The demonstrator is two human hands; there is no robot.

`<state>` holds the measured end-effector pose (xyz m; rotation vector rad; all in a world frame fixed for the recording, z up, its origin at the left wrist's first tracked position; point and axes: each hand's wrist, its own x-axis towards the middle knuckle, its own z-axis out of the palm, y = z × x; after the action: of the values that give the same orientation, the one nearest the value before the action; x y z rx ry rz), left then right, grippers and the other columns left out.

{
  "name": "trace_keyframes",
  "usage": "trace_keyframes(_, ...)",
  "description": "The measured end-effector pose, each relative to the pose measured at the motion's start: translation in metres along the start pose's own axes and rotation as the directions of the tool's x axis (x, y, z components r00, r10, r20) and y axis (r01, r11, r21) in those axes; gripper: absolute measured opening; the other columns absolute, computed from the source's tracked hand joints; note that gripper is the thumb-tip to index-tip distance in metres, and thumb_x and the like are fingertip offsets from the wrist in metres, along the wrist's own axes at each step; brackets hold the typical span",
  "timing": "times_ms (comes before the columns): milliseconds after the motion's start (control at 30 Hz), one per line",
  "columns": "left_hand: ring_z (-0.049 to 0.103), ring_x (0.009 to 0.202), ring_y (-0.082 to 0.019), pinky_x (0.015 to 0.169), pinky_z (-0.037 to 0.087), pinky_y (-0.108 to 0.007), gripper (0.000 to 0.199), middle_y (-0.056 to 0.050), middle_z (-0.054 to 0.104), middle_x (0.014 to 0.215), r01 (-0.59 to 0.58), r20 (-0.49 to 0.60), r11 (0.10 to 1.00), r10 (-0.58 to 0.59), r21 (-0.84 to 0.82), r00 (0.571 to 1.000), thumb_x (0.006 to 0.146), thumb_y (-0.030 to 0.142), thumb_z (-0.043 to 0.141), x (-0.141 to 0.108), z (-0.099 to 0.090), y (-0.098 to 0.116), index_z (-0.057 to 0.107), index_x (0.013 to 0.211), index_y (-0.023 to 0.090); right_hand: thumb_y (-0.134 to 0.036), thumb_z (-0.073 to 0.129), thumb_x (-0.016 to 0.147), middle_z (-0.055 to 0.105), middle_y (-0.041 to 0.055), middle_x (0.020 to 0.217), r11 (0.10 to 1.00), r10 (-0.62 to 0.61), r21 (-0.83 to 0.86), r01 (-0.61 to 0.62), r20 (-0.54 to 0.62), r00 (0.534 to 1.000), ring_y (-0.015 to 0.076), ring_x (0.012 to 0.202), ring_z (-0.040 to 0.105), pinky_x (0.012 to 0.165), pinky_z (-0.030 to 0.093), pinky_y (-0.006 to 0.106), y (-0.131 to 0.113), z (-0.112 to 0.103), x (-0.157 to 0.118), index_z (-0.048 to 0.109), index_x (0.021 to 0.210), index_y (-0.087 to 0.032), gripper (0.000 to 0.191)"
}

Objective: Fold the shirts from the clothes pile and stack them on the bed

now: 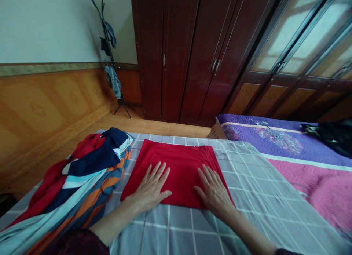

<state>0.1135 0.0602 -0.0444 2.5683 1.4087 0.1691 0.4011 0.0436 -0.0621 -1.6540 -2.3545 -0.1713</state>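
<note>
Evidently to hold it flat, one red cloth (pixel 182 174) lies under left hand (pixel 153 187) and right hand (pixel 215 190), both palm-down, set apart, fingers extended, clamped on nothing. Location: grey checked bed cover (pixel 247 178), beside a loose garment heap (pixel 90 174), likely for level working room. Appearance: plain, unpatterned, roughly four-sided, lightly creased.

On the bed (pixel 253 178), a cloth (pixel 181 156); left hand (pixel 152 187) on its left half, right hand (pixel 216 189) on its right. Left of the cloth, on the same bed, a pile of clothes (pixel 90 174). Beyond the bed, across the floor (pixel 176 128), a wardrobe (pixel 178 57); left of that, a coat stand (pixel 111 57) near the wall (pixel 55 27). To the right, a second bed (pixel 291 178).
</note>
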Motion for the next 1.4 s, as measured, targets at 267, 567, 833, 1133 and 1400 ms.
trace_keyframes(267, -0.001, 0.142, -0.031, 0.112, 0.002, -0.057, 0.078, -0.007, 0.004, 0.156, 0.022, 0.023, 0.998, -0.021, -0.060, 1.000, 0.083, 0.061, 0.046, -0.008, 0.012, 0.011, 0.018, 0.148, 0.028, -0.051, 0.039, 0.091, 0.030, 0.0108, 0.149, 1.000, -0.003, -0.016, 0.005, 0.070, 0.998, 0.0285, 0.138, 0.023, 0.110, 0.026, 0.051, -0.009, 0.004, -0.024, 0.038, 0.142, -0.016, 0.062)
trace_keyframes(567, -0.001, 0.142, -0.034, 0.111, 0.001, -0.060, 0.079, -0.009, 0.005, 0.156, -0.004, 0.002, 0.997, 0.004, -0.081, 1.000, 0.083, 0.060, 0.048, -0.007, 0.013, 0.010, 0.021, 0.148, 0.024, -0.041, 0.043, 0.092, 0.026, 0.0079, 0.151, 0.980, -0.169, 0.128, 0.152, 0.133, 0.977, 0.0254, 0.139, 0.022, 0.112, 0.025, 0.045, -0.071, 0.004, 0.004, 0.034, 0.144, -0.020, 0.057)
trace_keyframes(833, -0.004, 0.141, -0.035, 0.110, -0.001, -0.062, 0.081, -0.009, 0.004, 0.155, 0.008, 0.028, 0.992, -0.005, -0.122, 1.000, 0.082, 0.063, 0.047, -0.008, 0.008, 0.010, 0.020, 0.148, 0.024, -0.044, 0.040, 0.093, 0.037, 0.0179, 0.145, 0.995, 0.068, 0.060, -0.080, 0.177, 0.982, 0.0343, 0.135, 0.028, 0.107, 0.024, 0.054, -0.052, 0.007, 0.091, 0.047, 0.135, -0.012, 0.053)
trace_keyframes(1133, -0.004, 0.141, -0.036, 0.110, 0.000, -0.064, 0.083, -0.009, 0.005, 0.155, 0.022, 0.036, 0.986, -0.017, -0.165, 0.999, 0.082, 0.065, 0.046, -0.007, 0.011, 0.009, 0.019, 0.148, 0.024, -0.046, 0.037, 0.094, 0.037, 0.0174, 0.145, 0.995, 0.006, 0.100, -0.024, 0.181, 0.984, 0.0349, 0.132, 0.032, 0.105, 0.026, 0.051, -0.080, 0.025, 0.135, 0.047, 0.135, -0.013, 0.053)
trace_keyframes(1400, 0.000, 0.141, -0.039, 0.109, -0.003, -0.065, 0.085, -0.010, 0.013, 0.155, -0.013, -0.011, 0.969, 0.010, -0.245, 1.000, 0.079, 0.068, 0.047, -0.008, 0.004, 0.009, 0.020, 0.148, 0.025, -0.046, 0.039, 0.094, 0.040, 0.0121, 0.143, 0.977, -0.160, 0.170, 0.129, 0.184, 0.970, 0.0296, 0.129, 0.036, 0.103, 0.031, 0.046, -0.117, 0.026, 0.159, 0.053, 0.129, -0.021, 0.046)
